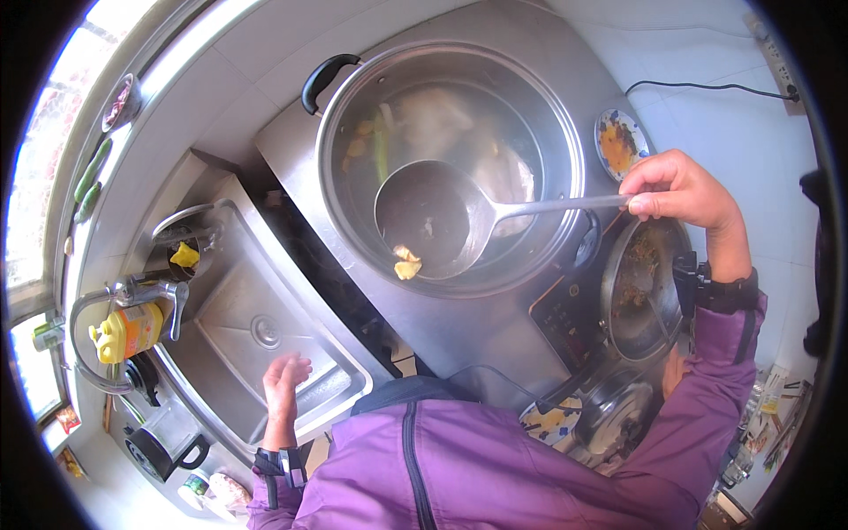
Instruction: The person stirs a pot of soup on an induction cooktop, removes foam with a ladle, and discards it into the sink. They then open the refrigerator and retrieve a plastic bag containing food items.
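My right hand [682, 189] grips the end of the long handle of a metal ladle [430, 212]. The ladle's wide bowl is over the left front part of a large steel pot [575, 132], and a yellowish piece of food [407, 264] is at its lower left rim. In the pot's cloudy liquid are pale chunks that look like meat [430, 119], a green stalk [380, 149] and some yellowish slices [358, 142]. My left hand [286, 379], fingers loosely curled and holding nothing, is above the front part of a steel sink [265, 331].
Right of the pot are a stained plate [619, 142] and a frying pan [639, 291] with food bits beside an induction cooktop [563, 318]. Another person's hand [674, 371] shows near the pan. A faucet [126, 291] and a yellow bottle [132, 331] stand left of the sink.
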### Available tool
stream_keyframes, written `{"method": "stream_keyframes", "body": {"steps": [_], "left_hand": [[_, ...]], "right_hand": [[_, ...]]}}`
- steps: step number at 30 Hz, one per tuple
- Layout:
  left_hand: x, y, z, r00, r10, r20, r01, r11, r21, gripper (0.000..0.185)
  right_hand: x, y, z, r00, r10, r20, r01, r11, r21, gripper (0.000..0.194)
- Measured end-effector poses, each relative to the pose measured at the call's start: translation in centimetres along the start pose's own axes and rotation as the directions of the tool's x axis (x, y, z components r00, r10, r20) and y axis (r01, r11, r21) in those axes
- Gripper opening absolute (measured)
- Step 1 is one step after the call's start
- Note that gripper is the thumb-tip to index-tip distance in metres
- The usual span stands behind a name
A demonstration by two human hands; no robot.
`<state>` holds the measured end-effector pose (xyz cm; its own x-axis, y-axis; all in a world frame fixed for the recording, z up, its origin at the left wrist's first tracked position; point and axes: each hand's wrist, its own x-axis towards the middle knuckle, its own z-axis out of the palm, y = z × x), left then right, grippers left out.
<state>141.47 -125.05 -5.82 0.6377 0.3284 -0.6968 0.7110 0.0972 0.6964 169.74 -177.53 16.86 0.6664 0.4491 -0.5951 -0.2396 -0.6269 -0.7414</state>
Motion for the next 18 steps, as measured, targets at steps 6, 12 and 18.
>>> {"method": "stream_keyframes", "body": {"steps": [6,12,18], "left_hand": [[-1.9,6.7,2.9,0.839,0.531,0.120,-0.544,0.816,0.195,0.017],[-4.8,20.1,10.4,0.361,0.778,0.515,-0.901,0.147,0.409,0.036],[-5.2,25.0,16.8,0.146,0.703,0.696,-0.939,-0.122,0.321,0.047]], "right_hand": [[-0.8,-0.6,0.6,0.998,0.001,-0.062,-0.002,1.000,-0.018,0.017],[-1.9,-1.2,0.8,0.995,-0.024,-0.102,0.019,0.998,-0.052,0.016],[-3.0,-1.5,0.8,0.992,-0.021,-0.126,0.013,0.998,-0.062,0.015]]}}
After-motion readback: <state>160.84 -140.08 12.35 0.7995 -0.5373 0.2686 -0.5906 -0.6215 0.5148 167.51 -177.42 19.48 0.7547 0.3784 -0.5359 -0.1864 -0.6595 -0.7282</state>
